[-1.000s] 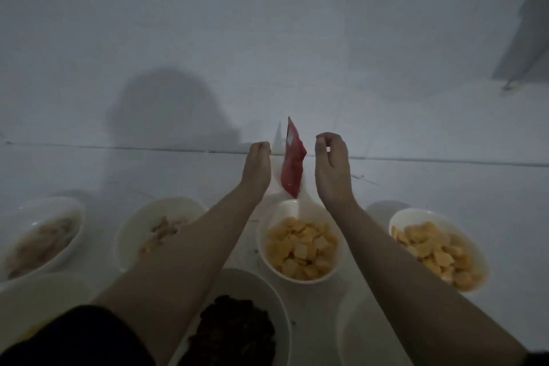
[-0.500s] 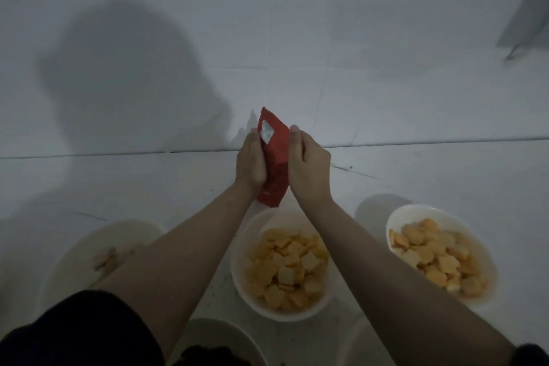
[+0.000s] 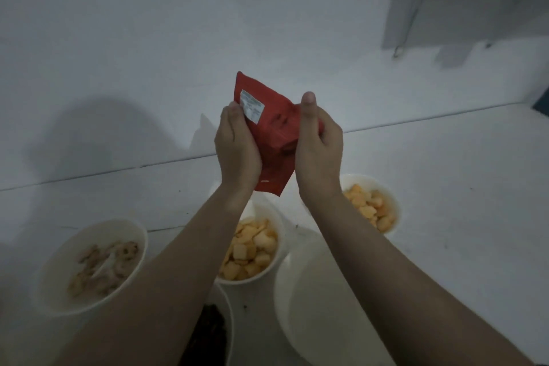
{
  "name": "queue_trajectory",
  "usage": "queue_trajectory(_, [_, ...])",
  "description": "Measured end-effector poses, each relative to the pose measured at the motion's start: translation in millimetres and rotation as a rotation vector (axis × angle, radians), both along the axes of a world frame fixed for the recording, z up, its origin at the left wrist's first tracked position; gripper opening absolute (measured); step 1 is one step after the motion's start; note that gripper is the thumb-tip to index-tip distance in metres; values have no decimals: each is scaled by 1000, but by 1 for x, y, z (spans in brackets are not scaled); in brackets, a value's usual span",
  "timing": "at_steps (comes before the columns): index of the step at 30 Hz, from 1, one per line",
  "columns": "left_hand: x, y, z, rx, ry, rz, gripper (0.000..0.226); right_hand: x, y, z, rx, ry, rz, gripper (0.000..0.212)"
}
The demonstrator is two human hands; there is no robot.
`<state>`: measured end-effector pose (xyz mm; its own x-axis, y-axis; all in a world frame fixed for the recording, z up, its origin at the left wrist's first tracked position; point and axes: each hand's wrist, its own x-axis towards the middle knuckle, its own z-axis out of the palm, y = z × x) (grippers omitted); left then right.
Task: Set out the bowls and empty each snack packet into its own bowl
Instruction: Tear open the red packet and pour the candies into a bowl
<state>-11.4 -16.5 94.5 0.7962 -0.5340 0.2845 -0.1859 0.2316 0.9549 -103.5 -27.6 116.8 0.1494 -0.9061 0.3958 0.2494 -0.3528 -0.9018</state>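
A red snack packet (image 3: 269, 131) with a white label is squeezed between both hands above the table. My left hand (image 3: 236, 147) grips its left side and my right hand (image 3: 319, 142) presses its right side, thumb raised. Below them stands a white bowl (image 3: 277, 227) of orange square crackers. A second bowl (image 3: 392, 202) of orange crackers is to the right. At the left, a bowl (image 3: 130, 229) holds pale ring-shaped snacks. A bowl (image 3: 228, 315) with dark contents shows at the bottom, and an empty white bowl (image 3: 300, 300) is at the lower right.
The bowls stand on a white table (image 3: 460, 187) against a white wall (image 3: 178, 24). A grey hanging object (image 3: 463, 0) is at the upper right. A dark corner of something (image 3: 541, 102) shows at the right edge.
Both hands closed on the red packet, which had been between open palms, and now crumple it flat. The view shifted, bringing the empty bowl and the left bowl back in.
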Motion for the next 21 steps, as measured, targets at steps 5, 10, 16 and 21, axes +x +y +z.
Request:
queue_trajectory(5, [-69, 12, -3, 9, 45, -125, 41, -76, 25, -1, 139, 20, 212, 55])
queue_trajectory(10, [-154, 8, -22, 83, 56, -319, 48, -160, 40, -4, 243, 60, 242, 48])
queue_trajectory(16, [-251, -6, -27, 155, 76, -524, 47, -246, 33, -16, 248, -24, 137, 50])
queue_trajectory(21, [-304, -22, -51, 397, 120, -647, 98, -294, 17, -47, 329, 37, 110, 51])
